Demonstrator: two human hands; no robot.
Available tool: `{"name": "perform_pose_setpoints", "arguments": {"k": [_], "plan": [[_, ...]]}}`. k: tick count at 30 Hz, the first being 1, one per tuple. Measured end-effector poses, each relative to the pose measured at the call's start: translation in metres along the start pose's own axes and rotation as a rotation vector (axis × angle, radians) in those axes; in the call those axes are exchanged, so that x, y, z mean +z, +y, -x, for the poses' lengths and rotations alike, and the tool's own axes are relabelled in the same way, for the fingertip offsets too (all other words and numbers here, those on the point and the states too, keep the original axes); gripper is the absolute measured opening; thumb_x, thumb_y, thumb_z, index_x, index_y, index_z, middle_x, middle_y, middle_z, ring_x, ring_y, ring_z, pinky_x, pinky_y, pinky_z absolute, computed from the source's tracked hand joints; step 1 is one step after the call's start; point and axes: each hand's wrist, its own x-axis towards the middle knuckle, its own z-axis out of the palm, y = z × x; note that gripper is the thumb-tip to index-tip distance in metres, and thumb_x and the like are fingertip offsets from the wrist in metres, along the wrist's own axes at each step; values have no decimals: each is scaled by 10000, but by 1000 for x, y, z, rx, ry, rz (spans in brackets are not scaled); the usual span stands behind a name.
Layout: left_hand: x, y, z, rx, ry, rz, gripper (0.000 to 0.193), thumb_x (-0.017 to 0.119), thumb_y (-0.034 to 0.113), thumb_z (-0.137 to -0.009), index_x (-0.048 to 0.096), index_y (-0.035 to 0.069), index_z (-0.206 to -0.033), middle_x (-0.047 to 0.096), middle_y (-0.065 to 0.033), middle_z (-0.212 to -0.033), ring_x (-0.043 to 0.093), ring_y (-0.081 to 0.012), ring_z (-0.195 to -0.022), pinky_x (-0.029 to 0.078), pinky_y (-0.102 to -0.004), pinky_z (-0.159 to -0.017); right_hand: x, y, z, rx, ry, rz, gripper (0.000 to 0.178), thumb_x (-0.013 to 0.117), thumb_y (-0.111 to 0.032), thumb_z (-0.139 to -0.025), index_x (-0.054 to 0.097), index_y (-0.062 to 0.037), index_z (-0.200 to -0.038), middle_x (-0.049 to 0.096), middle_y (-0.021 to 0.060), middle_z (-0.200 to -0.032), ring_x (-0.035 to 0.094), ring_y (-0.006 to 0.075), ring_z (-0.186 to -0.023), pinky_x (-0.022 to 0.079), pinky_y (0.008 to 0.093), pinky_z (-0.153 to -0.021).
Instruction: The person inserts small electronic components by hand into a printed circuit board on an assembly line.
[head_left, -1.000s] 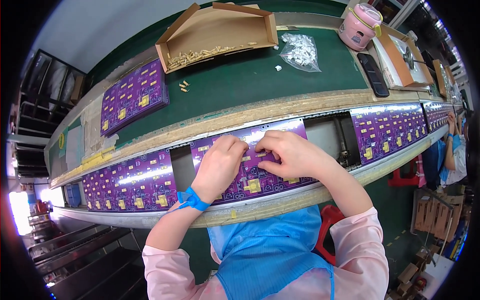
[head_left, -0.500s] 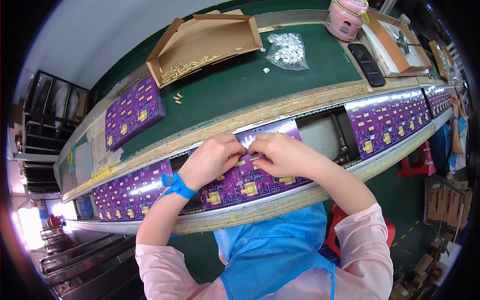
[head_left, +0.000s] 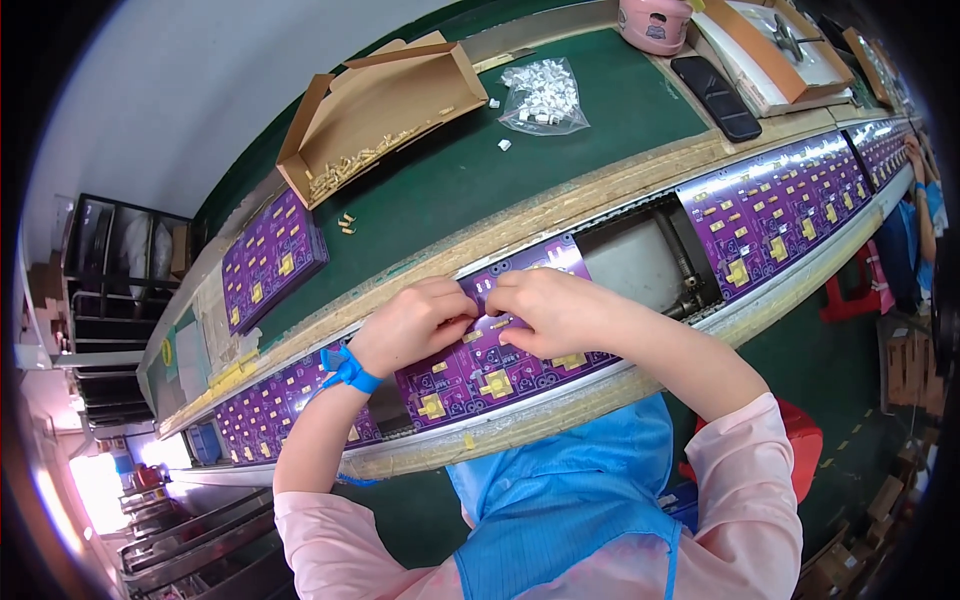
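A purple circuit board [head_left: 460, 385] with gold-coloured parts lies in the conveyor line in front of me. Over its upper half my left hand [head_left: 415, 322] is closed, thumb and fingers pinched at the board. A blue strap [head_left: 350, 371] circles that wrist. Close beside it, my right hand [head_left: 535, 310] bends down with its fingertips pinched together at the same board. Whatever small piece the fingertips hold is hidden by the fingers. Small white parts show on the board just above the hands.
Further purple boards [head_left: 775, 215] sit along the conveyor, and a stack of boards [head_left: 275, 262] lies at the left. Behind stand a cardboard box [head_left: 385, 105] of brass-coloured pieces, a bag of white connectors [head_left: 545, 95], a phone [head_left: 716, 97] and a pink container [head_left: 655, 25]. Another person's arm [head_left: 918, 190] shows far right.
The view has turned a little, so the bench items sit further left and tilt more. Both hands stay pinched close together over the same board.
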Motion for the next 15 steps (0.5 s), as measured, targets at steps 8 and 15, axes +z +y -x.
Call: {"name": "perform_pose_setpoints", "arguments": {"k": [8,15], "plan": [[17,11,19,47,198,-129,115,704,75,-819,673,18,-914,637,-113,-934,640,-297,-905,540,-379,-795,8,-5,-5,25,27,81,94,640,-75,-829,645,2,-882,655,171,-910,661,359,-873,543,452,-778],[-5,-25,28,-320,623,-141,164,582,-24,-851,643,-19,-1003,623,-180,-1062,600,-373,-1000,492,-423,-873,-29,-25,-32,201,-248,-19,118,630,-88,-815,671,3,-878,658,209,-897,660,369,-913,537,448,-799]]}}
